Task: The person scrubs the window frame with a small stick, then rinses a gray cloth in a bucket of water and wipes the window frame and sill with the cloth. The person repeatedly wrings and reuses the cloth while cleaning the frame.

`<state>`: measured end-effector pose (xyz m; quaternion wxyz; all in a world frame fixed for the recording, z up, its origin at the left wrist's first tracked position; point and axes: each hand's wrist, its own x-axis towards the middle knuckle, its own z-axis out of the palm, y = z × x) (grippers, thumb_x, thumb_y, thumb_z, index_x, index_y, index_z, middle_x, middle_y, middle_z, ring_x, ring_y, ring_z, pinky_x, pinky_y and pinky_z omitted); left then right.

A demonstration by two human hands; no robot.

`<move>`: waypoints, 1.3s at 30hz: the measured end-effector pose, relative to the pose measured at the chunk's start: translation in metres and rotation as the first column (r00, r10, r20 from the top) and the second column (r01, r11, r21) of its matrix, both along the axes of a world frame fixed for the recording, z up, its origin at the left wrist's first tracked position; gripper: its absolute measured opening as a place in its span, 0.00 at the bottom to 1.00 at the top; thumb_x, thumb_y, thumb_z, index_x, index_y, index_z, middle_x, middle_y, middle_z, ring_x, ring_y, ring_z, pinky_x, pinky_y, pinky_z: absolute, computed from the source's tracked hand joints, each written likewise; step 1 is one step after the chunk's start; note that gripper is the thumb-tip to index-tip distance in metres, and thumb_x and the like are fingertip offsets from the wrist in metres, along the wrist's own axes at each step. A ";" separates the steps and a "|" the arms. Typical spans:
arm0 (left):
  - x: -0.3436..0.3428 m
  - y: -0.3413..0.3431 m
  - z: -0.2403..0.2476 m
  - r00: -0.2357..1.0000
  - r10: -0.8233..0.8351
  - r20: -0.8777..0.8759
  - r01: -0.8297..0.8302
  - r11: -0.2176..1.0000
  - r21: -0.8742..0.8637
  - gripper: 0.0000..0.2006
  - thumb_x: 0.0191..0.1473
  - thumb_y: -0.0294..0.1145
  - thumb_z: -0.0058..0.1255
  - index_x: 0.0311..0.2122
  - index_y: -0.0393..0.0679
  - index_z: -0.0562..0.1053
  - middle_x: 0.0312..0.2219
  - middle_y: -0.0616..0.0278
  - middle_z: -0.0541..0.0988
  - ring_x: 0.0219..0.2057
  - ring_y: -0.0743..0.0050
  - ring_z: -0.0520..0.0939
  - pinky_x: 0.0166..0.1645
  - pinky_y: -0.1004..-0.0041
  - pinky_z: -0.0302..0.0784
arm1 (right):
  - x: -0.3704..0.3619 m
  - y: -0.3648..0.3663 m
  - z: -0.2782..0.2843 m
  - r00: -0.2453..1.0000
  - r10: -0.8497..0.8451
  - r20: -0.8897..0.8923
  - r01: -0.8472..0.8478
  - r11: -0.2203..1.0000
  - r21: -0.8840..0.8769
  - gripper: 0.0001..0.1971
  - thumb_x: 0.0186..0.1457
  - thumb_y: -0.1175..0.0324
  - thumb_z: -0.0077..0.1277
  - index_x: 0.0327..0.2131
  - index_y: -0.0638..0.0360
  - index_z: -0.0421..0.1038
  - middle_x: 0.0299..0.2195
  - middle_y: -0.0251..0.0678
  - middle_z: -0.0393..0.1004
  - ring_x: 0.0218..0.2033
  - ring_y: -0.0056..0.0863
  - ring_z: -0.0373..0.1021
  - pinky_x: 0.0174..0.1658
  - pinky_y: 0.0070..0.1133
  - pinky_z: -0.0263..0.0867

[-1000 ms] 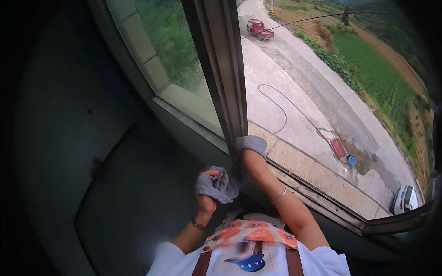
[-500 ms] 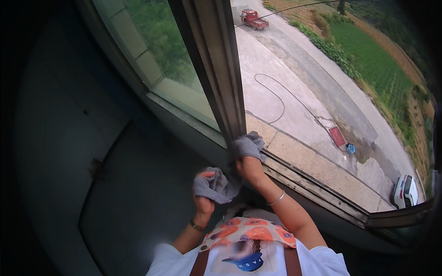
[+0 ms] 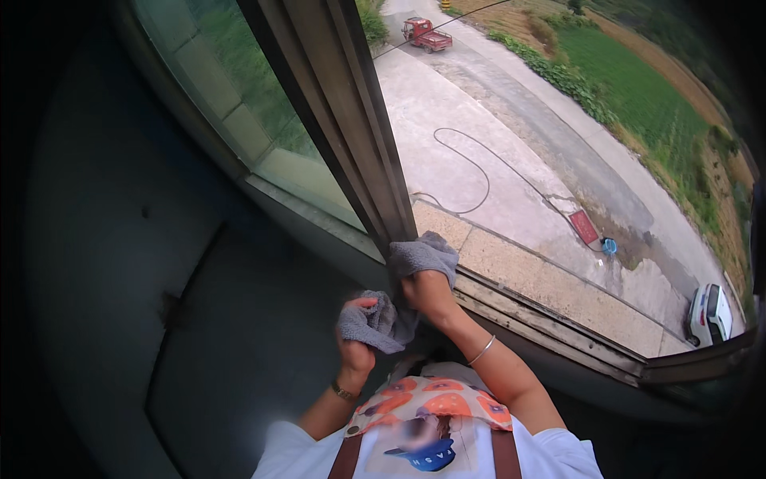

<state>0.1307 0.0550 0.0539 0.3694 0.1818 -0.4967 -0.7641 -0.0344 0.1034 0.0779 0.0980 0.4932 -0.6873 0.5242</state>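
Note:
A grey cloth (image 3: 371, 326) stretches between my two hands. My left hand (image 3: 357, 351) is closed on its lower, bunched end, thumb on top, away from the window. Higher up, my right hand (image 3: 428, 292) has the cloth's other end wrapped over its fingers and presses it at the foot of the dark window frame post (image 3: 357, 120), where the post meets the sill track. The cloth hides most of the right fingers. Grimy sliding tracks (image 3: 550, 323) run off to the right from that hand.
A glass pane (image 3: 239, 104) stands left of the post. Beyond the opening lie a stone ledge (image 3: 519, 275) and a paved yard far below, with a hose (image 3: 487, 180), red mat (image 3: 584, 227), blue bucket (image 3: 610, 246), red three-wheeled truck (image 3: 427, 34) and white car (image 3: 710, 314).
My view has turned slightly, so the post and pane appear shifted left. Both hands keep their hold on the cloth at nearly the same place by the post's foot.

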 end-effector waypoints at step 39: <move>-0.005 0.004 0.008 0.995 0.095 -0.028 -0.098 0.987 -0.128 0.15 0.60 0.38 0.34 0.40 0.39 0.69 0.41 0.58 0.72 0.43 0.69 0.72 0.52 0.70 0.66 | 0.002 -0.022 0.012 0.954 -0.151 -0.261 0.177 0.981 0.081 0.22 0.44 0.72 0.46 0.47 0.59 0.65 0.39 0.50 0.69 0.39 0.51 0.66 0.44 0.39 0.60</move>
